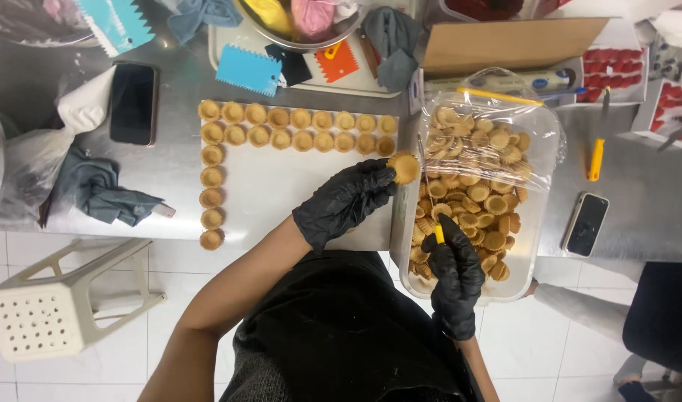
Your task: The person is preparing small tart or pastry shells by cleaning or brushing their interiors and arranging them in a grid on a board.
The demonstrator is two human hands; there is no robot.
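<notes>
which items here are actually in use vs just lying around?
In use:
left hand holding a tart shell
right hand holding a yellow-handled knife
tub of shells
shells laid out on the white board

Lying about:
two phones
blue scraper
grey cloth
white stool

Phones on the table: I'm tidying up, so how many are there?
2. The left phone lies above the grey cloth; the right phone lies beside the clear tub of tart shells. More may hide under clutter.
</notes>
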